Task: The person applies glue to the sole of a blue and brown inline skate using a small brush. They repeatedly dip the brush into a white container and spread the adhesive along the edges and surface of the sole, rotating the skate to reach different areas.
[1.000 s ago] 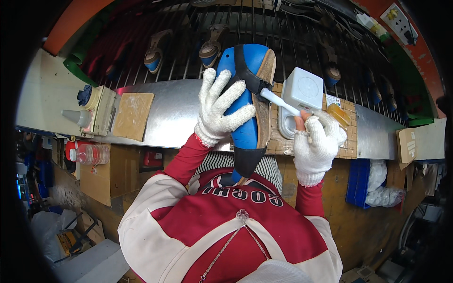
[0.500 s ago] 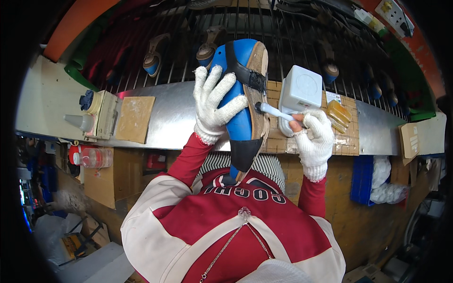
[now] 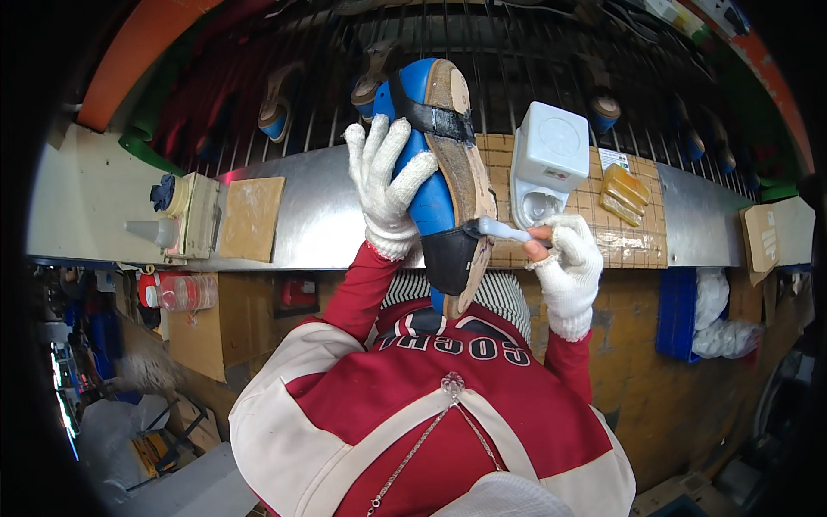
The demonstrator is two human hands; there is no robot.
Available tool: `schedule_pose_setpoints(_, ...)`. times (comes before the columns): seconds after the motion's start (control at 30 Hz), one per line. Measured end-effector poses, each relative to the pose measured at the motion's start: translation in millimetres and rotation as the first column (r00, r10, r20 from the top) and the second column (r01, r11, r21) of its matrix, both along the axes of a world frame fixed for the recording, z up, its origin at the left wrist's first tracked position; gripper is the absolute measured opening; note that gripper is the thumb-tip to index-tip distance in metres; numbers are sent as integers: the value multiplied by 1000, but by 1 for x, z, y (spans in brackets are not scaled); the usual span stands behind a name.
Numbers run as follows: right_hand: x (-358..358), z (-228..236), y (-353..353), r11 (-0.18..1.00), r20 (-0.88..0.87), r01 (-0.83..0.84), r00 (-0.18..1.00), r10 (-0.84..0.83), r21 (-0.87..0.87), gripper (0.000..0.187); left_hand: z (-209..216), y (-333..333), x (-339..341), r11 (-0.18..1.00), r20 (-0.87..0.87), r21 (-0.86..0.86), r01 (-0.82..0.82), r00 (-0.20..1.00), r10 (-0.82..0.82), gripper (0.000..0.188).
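My left hand (image 3: 382,185), in a white knit glove, holds a sandal upper on a blue shoe last (image 3: 428,200) from its left side, fingers spread along the blue surface. Black straps wrap the last at the far and near ends, and its tan underside faces up and right. Between the thumb and bare fingertips of my gloved right hand (image 3: 568,267) is a small brush (image 3: 504,229) with a pale handle. Its dark bristles touch the sole edge beside the near black strap. Past that hand stands a pale plastic dispenser (image 3: 551,146) with a small round cup at its foot.
A yellowish block (image 3: 624,196) lies on the taped cardboard sheet (image 3: 650,241) to the right. On the left are a brown board (image 3: 251,220) and a grey cone-shaped nozzle (image 3: 152,229). Beyond the metal bench, several lasts (image 3: 277,108) rest on a rod rack.
The brush tip has moved nearer to me along the sole edge, from mid-sole to the near black strap. The last has shifted slightly and turned to show more of its underside.
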State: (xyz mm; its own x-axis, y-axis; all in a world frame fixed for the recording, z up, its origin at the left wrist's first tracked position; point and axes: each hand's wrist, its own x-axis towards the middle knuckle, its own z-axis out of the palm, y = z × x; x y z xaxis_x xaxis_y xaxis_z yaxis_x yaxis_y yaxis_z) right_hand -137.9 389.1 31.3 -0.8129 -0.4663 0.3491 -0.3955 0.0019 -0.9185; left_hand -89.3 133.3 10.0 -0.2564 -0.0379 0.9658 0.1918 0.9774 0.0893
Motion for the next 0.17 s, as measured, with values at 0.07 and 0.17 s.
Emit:
schedule_pose_setpoints(0.07, -3, -5, -3, 998, 110, 25, 994, -19, -52, 19, -4, 2, -4, 1000, -13, 16, -5, 1000, 5, 44)
schedule_pose_setpoints(0.17, -9, -18, -15, 989, 128, 148, 981, -149, 15, 27, -12, 2, -8, 998, -3, 30, -50, 999, 50, 50)
